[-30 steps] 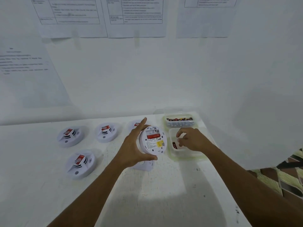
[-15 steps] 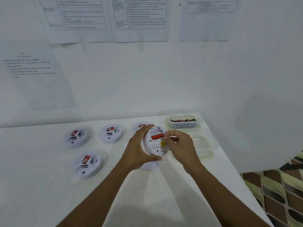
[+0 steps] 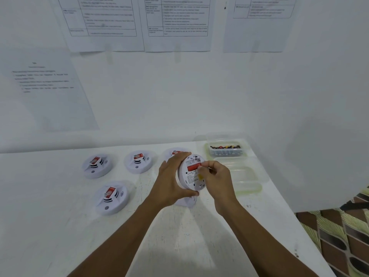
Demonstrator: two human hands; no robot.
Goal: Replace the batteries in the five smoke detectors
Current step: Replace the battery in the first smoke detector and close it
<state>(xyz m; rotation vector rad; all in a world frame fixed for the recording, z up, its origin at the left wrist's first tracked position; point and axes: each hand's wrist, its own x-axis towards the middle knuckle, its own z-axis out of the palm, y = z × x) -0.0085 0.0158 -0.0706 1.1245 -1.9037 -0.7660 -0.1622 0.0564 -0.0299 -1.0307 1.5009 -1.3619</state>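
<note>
Detector (image 3: 190, 177) held tilted above bench (image 3: 60, 226) in left hand (image 3: 171, 181), back facing right hand (image 3: 214, 175), whose pinched fingertips (image 3: 200, 166) meet right end of red battery (image 3: 192, 168) lying crosswise in its slot

The tabletop (image 3: 60, 226) is matt white, its painted face scuffed and faintly scratched. The smoke detectors lying on it, such as the front one (image 3: 110, 197), have smooth white plastic shells with a soft sheen and red printed paper labels. The held detector (image 3: 192, 172) shows the same smooth white plastic on its back, with paper stickers and a glossy red battery (image 3: 192, 167) set in it. The battery container (image 3: 226, 149) and the empty trays (image 3: 247, 176) are thin, clear, glossy plastic, faintly yellow-tinged at the rims. Matt printed paper sheets (image 3: 175, 23) hang on a matt white wall. The floor (image 3: 343, 236) looks glossy and patterned.
</note>
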